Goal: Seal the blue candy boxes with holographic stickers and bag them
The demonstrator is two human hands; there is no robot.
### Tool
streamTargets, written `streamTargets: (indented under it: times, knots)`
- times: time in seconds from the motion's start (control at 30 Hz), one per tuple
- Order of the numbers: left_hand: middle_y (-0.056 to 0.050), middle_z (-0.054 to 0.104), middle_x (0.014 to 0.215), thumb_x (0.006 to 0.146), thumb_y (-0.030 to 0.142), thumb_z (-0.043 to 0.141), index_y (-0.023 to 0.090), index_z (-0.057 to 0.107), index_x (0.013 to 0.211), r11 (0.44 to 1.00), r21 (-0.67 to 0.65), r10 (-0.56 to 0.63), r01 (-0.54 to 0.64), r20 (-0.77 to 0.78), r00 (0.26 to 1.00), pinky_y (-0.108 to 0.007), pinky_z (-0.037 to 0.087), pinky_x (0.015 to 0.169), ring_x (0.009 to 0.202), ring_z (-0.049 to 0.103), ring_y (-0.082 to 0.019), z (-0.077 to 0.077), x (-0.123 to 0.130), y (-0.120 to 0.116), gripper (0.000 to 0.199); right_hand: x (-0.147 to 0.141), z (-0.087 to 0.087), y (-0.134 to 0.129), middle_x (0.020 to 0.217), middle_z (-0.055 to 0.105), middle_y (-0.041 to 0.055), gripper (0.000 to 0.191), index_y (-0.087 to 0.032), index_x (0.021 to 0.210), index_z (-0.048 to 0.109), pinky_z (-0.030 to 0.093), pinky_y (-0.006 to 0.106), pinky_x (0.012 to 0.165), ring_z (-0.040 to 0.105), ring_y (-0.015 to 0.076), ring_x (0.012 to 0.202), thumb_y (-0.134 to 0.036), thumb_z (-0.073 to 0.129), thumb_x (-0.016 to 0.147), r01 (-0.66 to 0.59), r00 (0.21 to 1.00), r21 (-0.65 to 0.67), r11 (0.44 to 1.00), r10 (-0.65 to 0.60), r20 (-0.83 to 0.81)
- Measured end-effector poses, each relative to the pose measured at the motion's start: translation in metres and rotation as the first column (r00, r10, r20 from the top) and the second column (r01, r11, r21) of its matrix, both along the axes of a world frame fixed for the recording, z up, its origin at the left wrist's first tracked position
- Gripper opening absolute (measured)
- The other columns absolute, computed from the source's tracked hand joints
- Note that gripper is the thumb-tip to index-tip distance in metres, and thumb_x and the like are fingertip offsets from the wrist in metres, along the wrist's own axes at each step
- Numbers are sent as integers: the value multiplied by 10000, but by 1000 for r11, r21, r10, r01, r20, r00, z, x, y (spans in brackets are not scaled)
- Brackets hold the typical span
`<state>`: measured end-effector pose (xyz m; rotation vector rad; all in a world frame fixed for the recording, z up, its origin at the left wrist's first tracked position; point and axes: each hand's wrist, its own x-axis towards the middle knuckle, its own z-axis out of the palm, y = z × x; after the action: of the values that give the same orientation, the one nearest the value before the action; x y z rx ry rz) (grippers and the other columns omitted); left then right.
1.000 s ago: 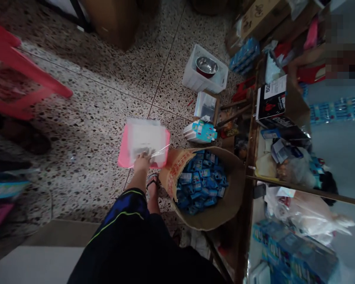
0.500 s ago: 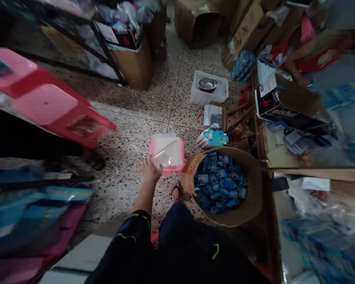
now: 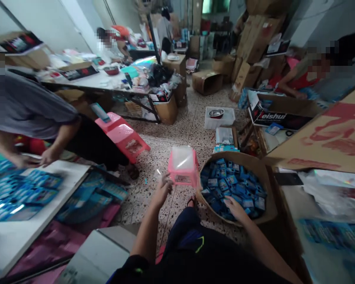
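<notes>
Finding the right hand (image 3: 234, 207), unseen half a second ago, now over small blue rectangular packs (image 3: 223, 184), with fingers extended; cannot tell whether gripping. Finding the left hand (image 3: 163, 186) now apart from the translucent whitish sheets (image 3: 182, 158), with fingers half-curled; cannot tell whether holding film. Judging attention as shifted towards the packs. Noting sheets flat, glossy, atop the pink plastic stool (image 3: 183, 172); packs printed, loosely heaped inside the round-mouthed brown cardboard carton (image 3: 270, 197) beside it.
</notes>
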<state>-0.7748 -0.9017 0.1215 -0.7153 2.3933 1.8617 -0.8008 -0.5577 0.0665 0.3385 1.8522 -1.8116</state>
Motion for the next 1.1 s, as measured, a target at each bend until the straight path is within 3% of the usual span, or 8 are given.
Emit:
streamTargets:
  times: [0.17,0.4,0.5,0.6,0.7,0.8,0.97,1.1]
  knots:
    - [-25,627,805,796,440,632,174,502,1179,976,165,-139,145,-48,989,-227,429,485,515,522,-96,36,19,58,484,6,27,-32,1385,646,103,790,-266,1201,683,463,507,1091,565,340,1332,-766,825,606,15,1000,-240,971,-20,-16]
    - [50,560,641,805,368,687,219,456,1028,965,92,-238,247,-99,966,-226,393,472,477,526,-118,64,-9,56,354,7,103,-6,1322,685,124,705,-262,1194,726,528,492,983,651,332,1216,-831,644,787,138,990,-626,768,-120,71]
    - [40,563,639,785,311,714,223,481,986,956,35,-285,290,-115,952,-236,395,486,502,551,-133,79,-20,58,320,15,122,10,1317,686,122,624,-264,1210,737,539,448,960,658,321,1195,-698,786,765,117,989,-544,831,-150,-16]
    - [9,606,697,780,299,725,222,516,941,932,0,-359,362,-136,923,-262,441,537,574,594,-155,98,-27,67,275,20,131,13,1048,766,74,570,-256,1127,776,540,391,934,711,261,1007,-518,938,647,262,947,-383,886,-312,-73]
    - [-23,652,786,804,316,691,217,564,905,885,0,-461,466,-138,876,-302,508,619,681,651,-190,116,-34,79,189,21,137,16,808,748,37,531,-221,944,814,547,351,826,681,207,760,-519,963,531,415,881,-245,876,-454,-133]
    - [-53,687,870,829,327,648,207,628,893,848,-6,-525,530,-146,838,-334,548,712,786,686,-212,128,-43,87,138,25,147,29,794,752,55,513,-204,820,815,541,351,751,656,214,701,-548,944,461,500,833,-142,854,-519,-189]
    - [-79,727,856,814,433,713,185,711,996,762,48,-635,646,-139,760,-327,546,719,792,705,-227,128,-51,103,308,42,159,59,575,644,50,501,-193,555,698,459,306,623,562,183,591,-672,845,547,546,798,-4,838,-522,-302]
    - [-56,665,669,860,626,609,172,695,755,803,-56,-596,593,-76,799,-279,460,586,599,624,-180,116,-49,120,475,56,162,73,544,613,50,566,-188,511,604,386,284,588,508,160,564,-707,796,629,478,821,62,876,-420,-388]
